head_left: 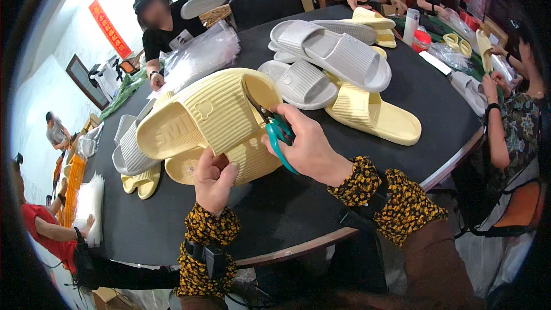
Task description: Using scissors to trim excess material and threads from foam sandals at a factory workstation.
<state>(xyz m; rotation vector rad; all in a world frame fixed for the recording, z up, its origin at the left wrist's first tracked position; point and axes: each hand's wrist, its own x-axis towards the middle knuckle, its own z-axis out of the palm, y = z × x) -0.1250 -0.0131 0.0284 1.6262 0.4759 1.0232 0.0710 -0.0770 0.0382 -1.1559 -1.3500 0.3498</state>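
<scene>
A pair of pale yellow slide sandals (pixel 227 112) is held up over the black table in front of me, one above the other. My left hand (pixel 215 181) is closed on the pair from below, thumb and fingers at the near edge. In my right hand (pixel 307 143) are scissors (pixel 278 138) with teal handles, fingers wrapped round the loops. The dark blades lie against the strap edge of the upper sandal; whether they are parted cannot be made out.
Grey slides (pixel 333 51) and yellow slides (pixel 376 115) are piled on the table (pixel 321 195) at right. More grey slides (pixel 135 149) lie at left. Clear plastic bags (pixel 201 57) are heaped at the far side before a co-worker (pixel 166 23). Other people sit around the table.
</scene>
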